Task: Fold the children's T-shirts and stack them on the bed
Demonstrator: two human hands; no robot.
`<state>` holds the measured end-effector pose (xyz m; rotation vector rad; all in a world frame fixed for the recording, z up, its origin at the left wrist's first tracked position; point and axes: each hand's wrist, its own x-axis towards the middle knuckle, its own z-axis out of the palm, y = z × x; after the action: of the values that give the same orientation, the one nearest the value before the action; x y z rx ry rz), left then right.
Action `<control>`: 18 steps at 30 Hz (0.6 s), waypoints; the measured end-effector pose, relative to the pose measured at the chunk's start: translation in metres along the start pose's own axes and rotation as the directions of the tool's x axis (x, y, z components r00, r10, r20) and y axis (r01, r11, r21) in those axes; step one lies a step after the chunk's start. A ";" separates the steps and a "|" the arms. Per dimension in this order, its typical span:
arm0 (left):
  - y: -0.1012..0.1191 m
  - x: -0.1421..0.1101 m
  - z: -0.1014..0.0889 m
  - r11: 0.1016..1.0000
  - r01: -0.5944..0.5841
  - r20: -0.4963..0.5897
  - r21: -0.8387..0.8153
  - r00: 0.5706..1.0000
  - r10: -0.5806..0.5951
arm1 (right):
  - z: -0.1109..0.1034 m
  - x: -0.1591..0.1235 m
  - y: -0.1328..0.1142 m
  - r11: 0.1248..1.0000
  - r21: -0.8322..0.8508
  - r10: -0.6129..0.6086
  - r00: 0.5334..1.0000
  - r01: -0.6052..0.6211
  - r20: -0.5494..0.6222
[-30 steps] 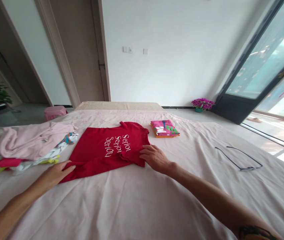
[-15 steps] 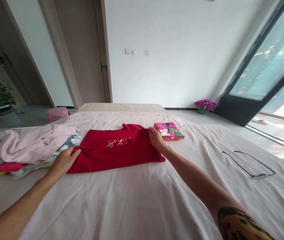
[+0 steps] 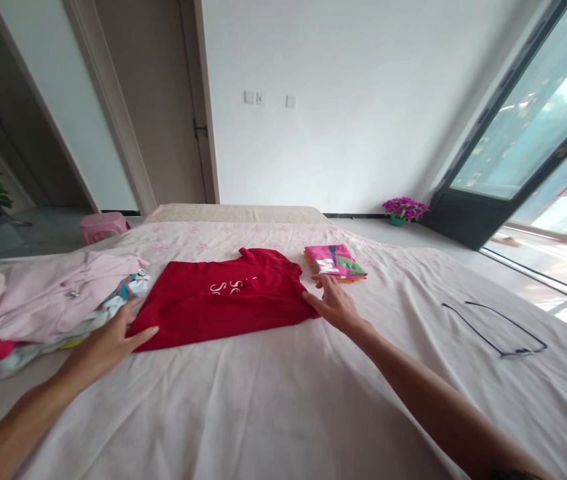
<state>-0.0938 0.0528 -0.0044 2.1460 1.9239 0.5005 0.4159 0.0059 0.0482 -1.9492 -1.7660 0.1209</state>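
Observation:
A red T-shirt with white lettering lies folded lengthwise on the light bedsheet, its collar end toward the far right. At its left end, my left hand is open, the thumb spread over the near corner and the fingers along the edge. My right hand is open beside the right end, its thumb tip at the cloth and its fingers raised apart from it. Just beyond that hand sits a small stack of folded clothes, pink printed on top with orange below.
To the left lies a loose heap of clothes, pale pink on top. Eyeglasses rest on the bedsheet at the right. Past the bed stand a pink stool and a pot of magenta flowers.
Both hands have let go of the red T-shirt's upper layer, which now lies flatter. My right hand has moved slightly right and nearer; my left hand's fingers have spread. The view has shifted slightly.

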 end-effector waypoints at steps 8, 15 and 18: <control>0.009 -0.038 0.004 0.929 -0.310 -0.113 0.203 0.935 0.337 | 0.011 -0.032 0.011 0.998 -0.062 0.002 0.993 0.005 0.121; 0.023 -0.035 -0.013 0.907 -0.380 -0.178 0.179 0.895 0.410 | -0.011 0.002 0.028 0.969 0.170 -0.193 0.979 0.179 0.069; 0.029 -0.053 -0.017 0.890 -0.428 -0.138 0.156 0.883 0.449 | -0.027 -0.005 0.047 0.977 0.177 -0.158 0.959 0.118 0.237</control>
<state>-0.0783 -0.0044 0.0167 2.7174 1.5662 0.6804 0.4680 -0.0082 0.0505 -1.7506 -1.9795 0.4649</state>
